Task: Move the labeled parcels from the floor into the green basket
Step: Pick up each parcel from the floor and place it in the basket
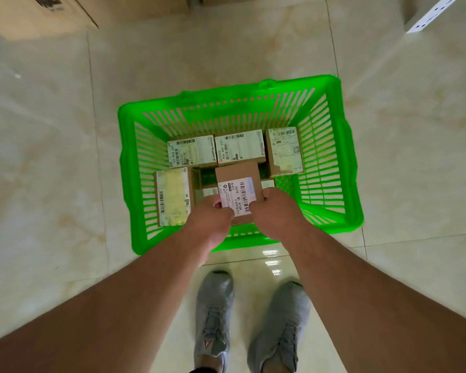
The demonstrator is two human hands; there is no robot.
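Observation:
A green slatted basket (331, 146) stands on the tiled floor in front of me. Inside it lie several brown cardboard parcels with white labels: two side by side at the far wall (191, 151) (240, 147), one at the far right (284, 150), one at the near left (172, 196). Both hands hold another labeled parcel (238, 185) over the middle of the basket. My left hand (213, 214) grips its near left edge and my right hand (273, 210) its near right edge. Another parcel beneath it is mostly hidden.
My two grey shoes (215, 313) (283, 321) stand on the glossy floor just behind the basket. A large cardboard box (38, 14) sits at the top left, and a white object (431, 14) at the top right corner.

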